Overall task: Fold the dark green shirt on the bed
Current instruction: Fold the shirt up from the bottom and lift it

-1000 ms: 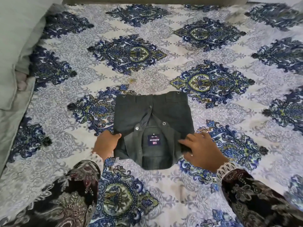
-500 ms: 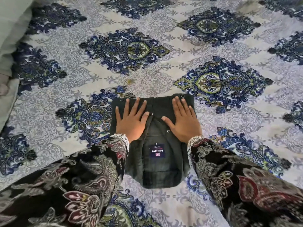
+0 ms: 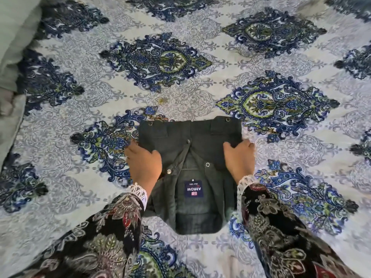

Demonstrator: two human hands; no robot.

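Observation:
The dark green shirt (image 3: 190,141) lies folded into a compact rectangle on the patterned bedspread (image 3: 180,93), collar toward me, with a blue "ARROW" label showing. My left hand (image 3: 143,165) holds the shirt's left edge, thumb on top and fingers curled at the side. My right hand (image 3: 240,159) grips the right edge the same way. Both fingertips are partly hidden at the fabric's edges. Patterned dark sleeves cover my forearms.
A pale grey-green pillow or cushion (image 3: 16,37) lies along the bed's left side. The blue and white bedspread stretches far beyond the shirt to the back and right.
Half a second ago both hands lay flat with spread fingers on top of the shirt. They have slid outward and now hold its left and right edges.

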